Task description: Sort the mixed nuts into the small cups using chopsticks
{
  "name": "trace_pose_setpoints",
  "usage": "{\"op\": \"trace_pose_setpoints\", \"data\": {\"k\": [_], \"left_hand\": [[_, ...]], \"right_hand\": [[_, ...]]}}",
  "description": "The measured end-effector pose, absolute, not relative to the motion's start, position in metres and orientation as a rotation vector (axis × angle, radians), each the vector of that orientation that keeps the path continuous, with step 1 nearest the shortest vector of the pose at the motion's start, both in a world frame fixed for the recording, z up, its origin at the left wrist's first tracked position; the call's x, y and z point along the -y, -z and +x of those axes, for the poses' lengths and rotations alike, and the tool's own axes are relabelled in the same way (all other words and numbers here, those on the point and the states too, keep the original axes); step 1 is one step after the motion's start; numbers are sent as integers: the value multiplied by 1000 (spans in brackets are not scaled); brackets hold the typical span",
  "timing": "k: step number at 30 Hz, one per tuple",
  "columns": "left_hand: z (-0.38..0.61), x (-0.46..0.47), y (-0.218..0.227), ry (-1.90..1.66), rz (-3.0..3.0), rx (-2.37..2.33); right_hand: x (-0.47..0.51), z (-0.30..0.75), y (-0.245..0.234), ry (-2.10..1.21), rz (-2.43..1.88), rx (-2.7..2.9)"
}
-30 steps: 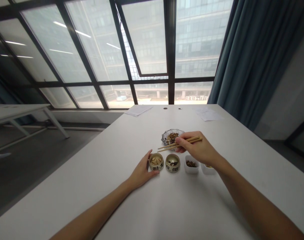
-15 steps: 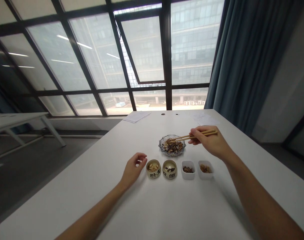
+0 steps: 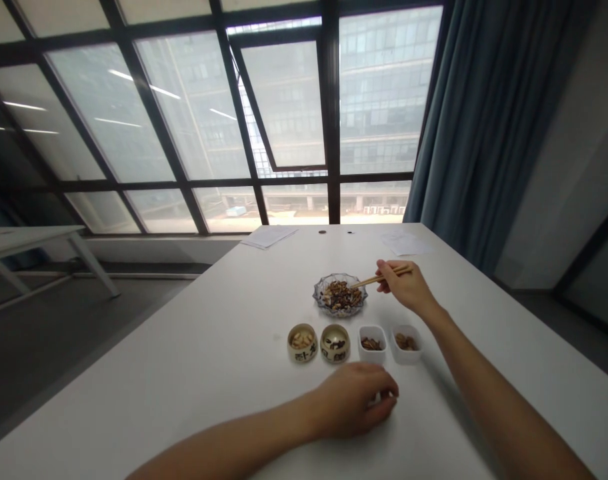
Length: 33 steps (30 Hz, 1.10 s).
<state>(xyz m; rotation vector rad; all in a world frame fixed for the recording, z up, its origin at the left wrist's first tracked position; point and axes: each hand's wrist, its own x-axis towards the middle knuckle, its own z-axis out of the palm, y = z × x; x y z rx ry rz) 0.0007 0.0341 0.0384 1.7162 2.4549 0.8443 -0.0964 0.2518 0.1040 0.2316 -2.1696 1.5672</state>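
Held in my right hand (image 3: pixel 401 283) is a pair of wooden chopsticks (image 3: pixel 377 278), with the tips in a clear scalloped glass dish (image 3: pixel 318 303). That dish holds a heap of mixed brown, dark and pale pieces (image 3: pixel 340 296). My left hand (image 3: pixel 359 400) hovers low over the table, just in front of the small containers, its fingers loosely curled and the thumb apart, with nothing visible in it. Closest to it are a round cream bowl (image 3: pixel 335 355) with dark pieces and a white square cup (image 3: pixel 371 355) with brown pieces.
Another round cream bowl (image 3: pixel 303 356) with pale pieces stands at the row's left end. A second white cup (image 3: pixel 407 357) with brownish pieces ends it on the right. Papers (image 3: pixel 269 237) lie at the white table's (image 3: pixel 224 313) far edge, by windows and a blue curtain (image 3: pixel 464 167).
My left hand has moved right and nearer to me, from beside the left bowl to in front of the containers. The chopsticks' tips have shifted toward the dish's right side.
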Motion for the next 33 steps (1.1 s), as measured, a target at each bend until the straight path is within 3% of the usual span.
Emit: {"op": "trace_pose_setpoints", "data": {"k": [6, 20, 27, 33], "left_hand": [[-5, -58, 9, -512, 2069, -2283], [-5, -60, 30, -924, 1930, -2080], [-6, -61, 32, -939, 1949, -2085], [-7, -59, 30, -942, 1951, -2092]], "right_hand": [[-259, -107, -86, -1480, 267, 2275], [-238, -136, -68, -1456, 85, 2336], [-237, -135, -64, -1319, 88, 2271], [-240, -129, -75, -1392, 48, 2166]]}}
